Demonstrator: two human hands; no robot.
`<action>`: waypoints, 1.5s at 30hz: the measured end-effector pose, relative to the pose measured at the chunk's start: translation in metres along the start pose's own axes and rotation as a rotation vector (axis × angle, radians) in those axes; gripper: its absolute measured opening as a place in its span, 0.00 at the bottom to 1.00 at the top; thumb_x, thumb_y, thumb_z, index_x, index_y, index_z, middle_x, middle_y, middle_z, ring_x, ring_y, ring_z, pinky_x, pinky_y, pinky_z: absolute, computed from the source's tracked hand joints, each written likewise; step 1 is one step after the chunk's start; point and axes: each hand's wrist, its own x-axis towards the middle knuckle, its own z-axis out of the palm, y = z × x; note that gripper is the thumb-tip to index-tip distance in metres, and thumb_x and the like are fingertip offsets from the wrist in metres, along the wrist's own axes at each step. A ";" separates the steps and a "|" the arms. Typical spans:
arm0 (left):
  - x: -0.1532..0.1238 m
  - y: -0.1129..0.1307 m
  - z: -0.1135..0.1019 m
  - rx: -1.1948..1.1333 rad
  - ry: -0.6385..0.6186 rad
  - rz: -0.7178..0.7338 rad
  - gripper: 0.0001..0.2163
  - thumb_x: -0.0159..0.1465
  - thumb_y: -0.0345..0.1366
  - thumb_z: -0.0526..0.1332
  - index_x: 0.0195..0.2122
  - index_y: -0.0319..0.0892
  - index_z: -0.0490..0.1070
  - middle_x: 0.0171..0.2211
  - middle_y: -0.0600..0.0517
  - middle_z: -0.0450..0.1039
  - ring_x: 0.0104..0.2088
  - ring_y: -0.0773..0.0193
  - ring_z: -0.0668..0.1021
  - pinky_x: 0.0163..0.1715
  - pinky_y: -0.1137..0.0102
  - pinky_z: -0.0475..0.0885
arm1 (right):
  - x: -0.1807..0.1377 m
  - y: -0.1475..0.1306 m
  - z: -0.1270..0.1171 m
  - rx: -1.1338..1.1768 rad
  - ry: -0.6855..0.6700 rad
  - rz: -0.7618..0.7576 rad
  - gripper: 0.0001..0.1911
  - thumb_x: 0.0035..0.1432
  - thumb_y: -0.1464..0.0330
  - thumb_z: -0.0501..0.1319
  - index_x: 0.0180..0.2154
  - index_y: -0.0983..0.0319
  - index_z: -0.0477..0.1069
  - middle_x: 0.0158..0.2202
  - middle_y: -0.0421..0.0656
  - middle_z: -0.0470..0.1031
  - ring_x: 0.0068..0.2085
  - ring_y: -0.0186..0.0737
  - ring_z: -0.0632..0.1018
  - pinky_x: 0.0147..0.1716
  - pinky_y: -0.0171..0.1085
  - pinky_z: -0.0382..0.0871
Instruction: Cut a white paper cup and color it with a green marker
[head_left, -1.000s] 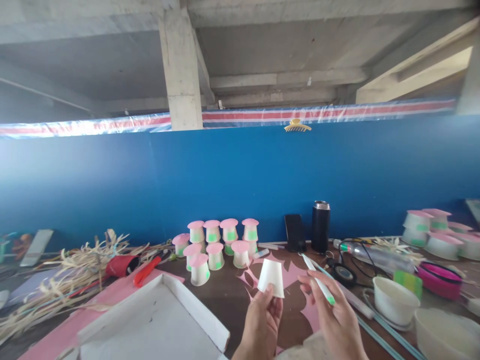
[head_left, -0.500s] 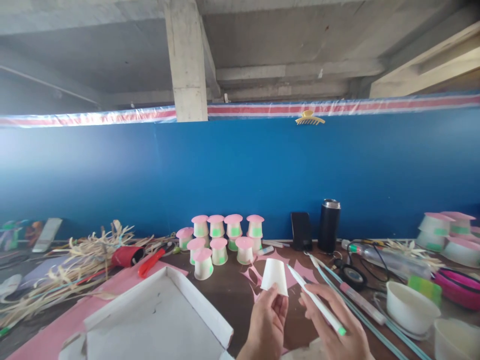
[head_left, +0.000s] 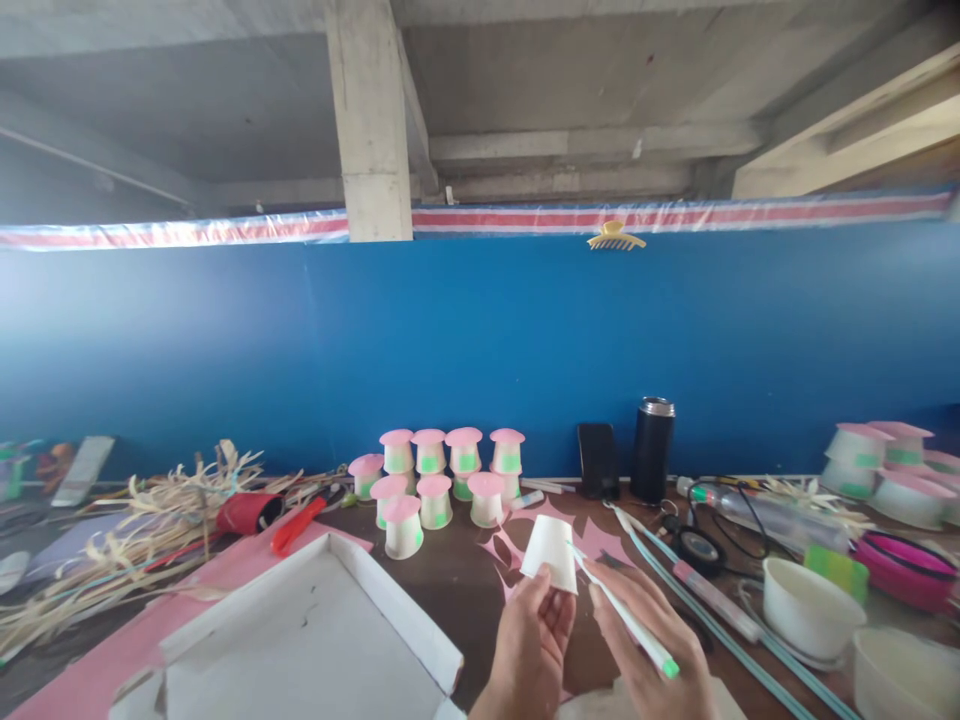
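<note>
My left hand (head_left: 529, 645) pinches the rim of a small white paper cup (head_left: 551, 550), held upside down above the brown table (head_left: 450, 590). My right hand (head_left: 649, 645) grips a thin white pen with a green cap (head_left: 626, 620), its far end touching the cup's right side. Behind them stands a cluster of finished white cups with pink tops and green patches (head_left: 442, 478). Pink paper scraps (head_left: 592, 540) lie under the held cup.
A shallow white cardboard box (head_left: 300, 640) lies at the front left, beside dry straw (head_left: 127, 540), a red tool (head_left: 300, 522) and pink sheet. A phone (head_left: 598, 460) and black flask (head_left: 651, 450) stand against the blue wall. White bowls (head_left: 806, 608), cables and more pink-topped cups (head_left: 877, 465) fill the right.
My right hand has swung the pen's far end leftward and down until it meets the cup. The cup and my left hand have stayed nearly in place; the view shifted slightly.
</note>
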 end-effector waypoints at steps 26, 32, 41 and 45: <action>0.001 -0.005 -0.005 0.119 -0.109 0.007 0.09 0.58 0.29 0.65 0.40 0.35 0.72 0.39 0.42 0.77 0.38 0.60 0.80 0.43 0.68 0.76 | -0.001 0.003 0.004 -0.043 -0.030 0.094 0.14 0.61 0.68 0.58 0.48 0.55 0.73 0.40 0.46 0.78 0.40 0.45 0.79 0.38 0.38 0.76; -0.003 -0.004 -0.003 0.158 -0.156 0.016 0.09 0.58 0.29 0.65 0.41 0.36 0.72 0.40 0.43 0.77 0.40 0.60 0.80 0.45 0.67 0.75 | -0.005 0.009 0.006 -0.027 -0.040 0.131 0.14 0.62 0.68 0.57 0.50 0.56 0.71 0.43 0.48 0.76 0.42 0.44 0.79 0.42 0.40 0.77; -0.003 -0.005 -0.006 0.185 -0.199 0.022 0.11 0.58 0.31 0.66 0.42 0.37 0.73 0.43 0.43 0.77 0.42 0.59 0.79 0.46 0.68 0.74 | -0.003 0.005 0.003 -0.009 -0.038 0.135 0.15 0.61 0.69 0.58 0.50 0.55 0.72 0.43 0.47 0.77 0.42 0.45 0.79 0.41 0.40 0.77; -0.003 -0.004 -0.003 0.182 -0.203 0.025 0.12 0.58 0.30 0.65 0.43 0.36 0.73 0.43 0.43 0.77 0.42 0.59 0.79 0.45 0.68 0.73 | -0.002 0.006 0.004 -0.044 -0.026 0.096 0.14 0.61 0.70 0.58 0.48 0.56 0.72 0.42 0.46 0.78 0.43 0.44 0.78 0.40 0.38 0.77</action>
